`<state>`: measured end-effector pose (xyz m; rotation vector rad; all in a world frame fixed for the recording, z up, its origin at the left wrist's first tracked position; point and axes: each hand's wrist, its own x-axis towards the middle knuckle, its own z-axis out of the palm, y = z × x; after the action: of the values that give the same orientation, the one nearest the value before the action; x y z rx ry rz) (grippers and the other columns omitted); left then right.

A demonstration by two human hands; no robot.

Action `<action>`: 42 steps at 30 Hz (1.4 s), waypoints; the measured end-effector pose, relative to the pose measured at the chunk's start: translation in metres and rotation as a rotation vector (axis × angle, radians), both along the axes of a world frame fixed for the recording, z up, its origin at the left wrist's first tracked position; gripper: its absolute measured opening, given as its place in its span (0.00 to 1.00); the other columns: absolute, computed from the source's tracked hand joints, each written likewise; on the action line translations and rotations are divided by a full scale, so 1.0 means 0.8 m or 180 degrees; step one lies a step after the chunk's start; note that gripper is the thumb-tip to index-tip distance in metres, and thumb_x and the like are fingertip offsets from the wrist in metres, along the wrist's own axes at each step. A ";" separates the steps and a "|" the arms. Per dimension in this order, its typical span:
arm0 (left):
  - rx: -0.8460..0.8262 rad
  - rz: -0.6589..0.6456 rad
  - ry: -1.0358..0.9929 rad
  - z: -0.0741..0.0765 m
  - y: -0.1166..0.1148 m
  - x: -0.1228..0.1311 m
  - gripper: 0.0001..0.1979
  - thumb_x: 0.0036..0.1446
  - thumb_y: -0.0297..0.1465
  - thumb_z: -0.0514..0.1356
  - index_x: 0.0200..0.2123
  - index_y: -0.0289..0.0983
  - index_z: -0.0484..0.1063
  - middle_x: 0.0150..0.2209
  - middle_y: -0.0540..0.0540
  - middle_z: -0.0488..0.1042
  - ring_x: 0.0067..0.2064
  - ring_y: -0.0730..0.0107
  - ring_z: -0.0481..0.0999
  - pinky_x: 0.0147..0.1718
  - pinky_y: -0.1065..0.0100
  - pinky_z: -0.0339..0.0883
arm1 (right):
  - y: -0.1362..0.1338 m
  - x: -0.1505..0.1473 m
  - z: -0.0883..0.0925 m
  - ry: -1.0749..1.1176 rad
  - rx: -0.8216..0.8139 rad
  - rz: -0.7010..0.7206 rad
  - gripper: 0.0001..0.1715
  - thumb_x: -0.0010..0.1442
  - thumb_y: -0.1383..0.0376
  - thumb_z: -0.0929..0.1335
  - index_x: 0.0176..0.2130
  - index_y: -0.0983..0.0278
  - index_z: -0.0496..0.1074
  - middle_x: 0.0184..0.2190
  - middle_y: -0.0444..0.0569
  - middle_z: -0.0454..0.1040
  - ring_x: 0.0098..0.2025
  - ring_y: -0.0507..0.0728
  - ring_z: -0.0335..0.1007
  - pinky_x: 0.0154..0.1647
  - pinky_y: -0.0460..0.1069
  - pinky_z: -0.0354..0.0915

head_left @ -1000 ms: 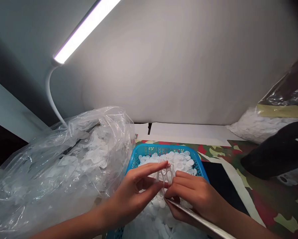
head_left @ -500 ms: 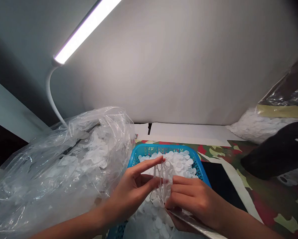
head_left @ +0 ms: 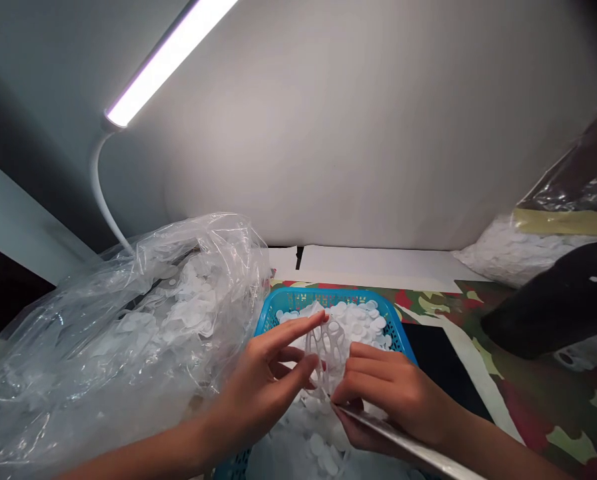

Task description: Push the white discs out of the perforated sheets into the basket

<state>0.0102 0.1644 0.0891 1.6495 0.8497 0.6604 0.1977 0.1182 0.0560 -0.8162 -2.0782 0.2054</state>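
The left grip (head_left: 261,393) stands released, fingers spread beside the punched plastic web (head_left: 326,353). The right grip (head_left: 393,393) curls, clenching it above the blue basket (head_left: 328,298).

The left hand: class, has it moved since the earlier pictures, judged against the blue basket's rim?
Yes: the left hand has shifted slightly leftward in the head view, toward the plastic bag, against the fixed rim of the blue basket.

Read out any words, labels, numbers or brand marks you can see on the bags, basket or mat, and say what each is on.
No readable text anywhere.
The olive tape on the plastic bag shows no legible marks.
The blue plastic basket shows only mesh holes.
The perforated white plastic sheet shows no visible print.
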 end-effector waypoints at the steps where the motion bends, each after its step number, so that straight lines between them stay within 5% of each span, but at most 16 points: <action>1: 0.0087 -0.0003 0.0063 0.001 0.000 -0.001 0.20 0.59 0.31 0.59 0.55 0.50 0.67 0.59 0.50 0.65 0.37 0.73 0.75 0.34 0.71 0.74 | 0.000 0.000 0.002 0.0076 -0.0091 -0.0064 0.09 0.50 0.77 0.64 0.27 0.64 0.67 0.20 0.42 0.66 0.25 0.50 0.57 0.25 0.44 0.59; 6: 0.0489 -0.0026 0.0272 0.002 0.003 -0.004 0.23 0.57 0.31 0.61 0.56 0.50 0.66 0.57 0.51 0.68 0.41 0.72 0.72 0.43 0.67 0.71 | -0.003 0.001 0.016 0.0242 -0.0458 -0.0217 0.08 0.51 0.76 0.65 0.29 0.65 0.70 0.23 0.44 0.69 0.27 0.50 0.63 0.28 0.44 0.63; 15: 0.0350 -0.0129 0.0054 0.001 0.001 -0.002 0.23 0.56 0.29 0.61 0.55 0.47 0.66 0.57 0.48 0.67 0.37 0.76 0.71 0.45 0.68 0.70 | -0.005 0.004 0.016 0.0286 -0.0660 -0.0201 0.09 0.56 0.74 0.65 0.36 0.65 0.74 0.24 0.45 0.69 0.28 0.51 0.65 0.29 0.44 0.65; 33: -0.0089 -0.0025 -0.0033 -0.004 0.005 -0.004 0.24 0.59 0.28 0.58 0.58 0.48 0.62 0.57 0.45 0.66 0.44 0.68 0.73 0.46 0.64 0.66 | -0.011 0.007 0.003 0.0205 0.0045 0.0139 0.12 0.57 0.77 0.65 0.39 0.65 0.71 0.21 0.41 0.63 0.24 0.49 0.53 0.24 0.44 0.56; 35: -0.0047 -0.0072 0.0002 -0.002 0.006 -0.003 0.22 0.59 0.28 0.58 0.57 0.47 0.63 0.56 0.45 0.67 0.43 0.68 0.73 0.44 0.65 0.67 | -0.010 0.006 0.007 0.0502 -0.0179 0.0037 0.10 0.56 0.77 0.65 0.37 0.65 0.72 0.22 0.42 0.66 0.24 0.48 0.57 0.25 0.43 0.58; 42: 0.0422 -0.0394 -0.0003 0.007 0.009 -0.004 0.09 0.61 0.29 0.54 0.37 0.40 0.75 0.42 0.47 0.72 0.45 0.66 0.70 0.41 0.68 0.65 | -0.009 0.012 0.025 0.1164 -0.2213 -0.0179 0.06 0.59 0.65 0.67 0.32 0.64 0.72 0.22 0.42 0.68 0.23 0.47 0.59 0.22 0.42 0.57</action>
<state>0.0068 0.1713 0.0951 1.8050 0.7091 0.6423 0.2073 0.1108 0.0763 -1.1371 -1.6295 1.0063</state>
